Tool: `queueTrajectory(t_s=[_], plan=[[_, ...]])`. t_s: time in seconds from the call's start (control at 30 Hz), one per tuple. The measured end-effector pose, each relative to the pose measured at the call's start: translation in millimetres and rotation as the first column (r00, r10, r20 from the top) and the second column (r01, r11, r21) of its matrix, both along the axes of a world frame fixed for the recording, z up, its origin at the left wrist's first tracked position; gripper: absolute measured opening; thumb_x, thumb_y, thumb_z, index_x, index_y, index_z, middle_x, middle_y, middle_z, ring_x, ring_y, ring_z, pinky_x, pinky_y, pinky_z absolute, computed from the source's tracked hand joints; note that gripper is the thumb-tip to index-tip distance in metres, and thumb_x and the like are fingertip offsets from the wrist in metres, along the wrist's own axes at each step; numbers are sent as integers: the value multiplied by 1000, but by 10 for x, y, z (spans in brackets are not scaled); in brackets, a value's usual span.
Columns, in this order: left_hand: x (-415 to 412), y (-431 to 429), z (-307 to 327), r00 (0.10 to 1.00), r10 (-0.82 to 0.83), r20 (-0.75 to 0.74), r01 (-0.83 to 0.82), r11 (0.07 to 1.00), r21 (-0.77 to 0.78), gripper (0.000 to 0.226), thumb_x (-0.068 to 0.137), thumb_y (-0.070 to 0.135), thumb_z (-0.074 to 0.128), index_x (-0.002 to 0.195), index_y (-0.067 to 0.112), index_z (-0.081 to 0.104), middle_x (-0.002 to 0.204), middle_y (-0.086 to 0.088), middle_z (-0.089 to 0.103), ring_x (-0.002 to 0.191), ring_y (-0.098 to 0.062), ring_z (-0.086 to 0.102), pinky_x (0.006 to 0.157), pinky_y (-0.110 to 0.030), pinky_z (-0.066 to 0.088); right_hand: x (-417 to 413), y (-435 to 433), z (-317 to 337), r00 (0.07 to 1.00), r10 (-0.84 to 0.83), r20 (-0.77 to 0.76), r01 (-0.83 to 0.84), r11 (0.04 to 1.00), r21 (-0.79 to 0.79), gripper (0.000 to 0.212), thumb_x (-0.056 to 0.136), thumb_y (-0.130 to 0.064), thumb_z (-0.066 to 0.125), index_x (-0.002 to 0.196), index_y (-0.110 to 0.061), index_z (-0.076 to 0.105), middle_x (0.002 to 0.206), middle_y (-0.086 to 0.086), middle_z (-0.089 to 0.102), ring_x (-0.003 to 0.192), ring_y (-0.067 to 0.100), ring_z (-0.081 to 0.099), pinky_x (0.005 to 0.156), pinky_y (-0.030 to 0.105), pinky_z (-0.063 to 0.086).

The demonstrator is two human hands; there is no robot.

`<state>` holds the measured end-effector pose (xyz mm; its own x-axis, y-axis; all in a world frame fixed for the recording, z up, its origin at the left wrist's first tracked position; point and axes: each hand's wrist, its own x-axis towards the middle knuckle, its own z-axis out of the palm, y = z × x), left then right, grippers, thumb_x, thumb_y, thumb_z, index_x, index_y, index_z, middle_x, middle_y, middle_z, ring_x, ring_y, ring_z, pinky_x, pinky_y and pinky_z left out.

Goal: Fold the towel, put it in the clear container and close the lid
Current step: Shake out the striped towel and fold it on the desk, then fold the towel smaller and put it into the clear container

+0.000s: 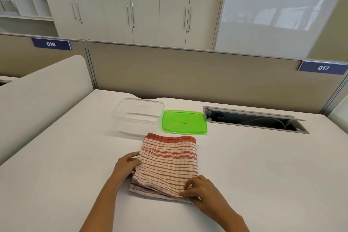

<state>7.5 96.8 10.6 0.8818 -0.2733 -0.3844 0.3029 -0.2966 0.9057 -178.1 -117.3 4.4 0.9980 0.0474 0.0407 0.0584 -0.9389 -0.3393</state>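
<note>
A red-and-white striped towel lies folded into a rough rectangle on the white table. My left hand grips its left edge, fingers tucked under the fold. My right hand pinches the near right corner between thumb and fingers. Just beyond the towel stands the clear container, open and empty. Its green lid lies flat on the table to the container's right, apart from it.
An open cable hatch is set into the table at the back right. A beige partition runs along the table's far edge, and a rounded divider stands on the left.
</note>
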Motion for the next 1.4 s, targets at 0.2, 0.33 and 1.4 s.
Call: queueTrajectory(t_s=[0.2,0.33,1.4], plan=[[16,-58,19,1000,4,8,-5,999,53,32,89,26,58,119,13,59,118,-13,64,105,-31,62,93,-45,52,58,41,-3,948,-292,-126,318,849,422,60,70,-76,40,93,-31,72,105,-25,53,103,3,49,89,14,42],[-46,-183,56,1000,10,27,-13,994,112,40,92,27,51,130,15,43,129,-16,57,114,-33,57,99,-46,47,229,27,-63,707,-701,-99,647,583,491,36,87,-40,58,120,-25,54,122,0,55,114,21,54,96,34,49],[-455,-725,-332,686,-350,638,-45,855,517,37,94,17,41,124,8,60,130,-10,59,121,-25,55,106,-36,40,424,-56,129,577,-816,-25,755,522,397,32,95,-33,46,121,-19,57,116,3,64,102,22,62,86,37,50]])
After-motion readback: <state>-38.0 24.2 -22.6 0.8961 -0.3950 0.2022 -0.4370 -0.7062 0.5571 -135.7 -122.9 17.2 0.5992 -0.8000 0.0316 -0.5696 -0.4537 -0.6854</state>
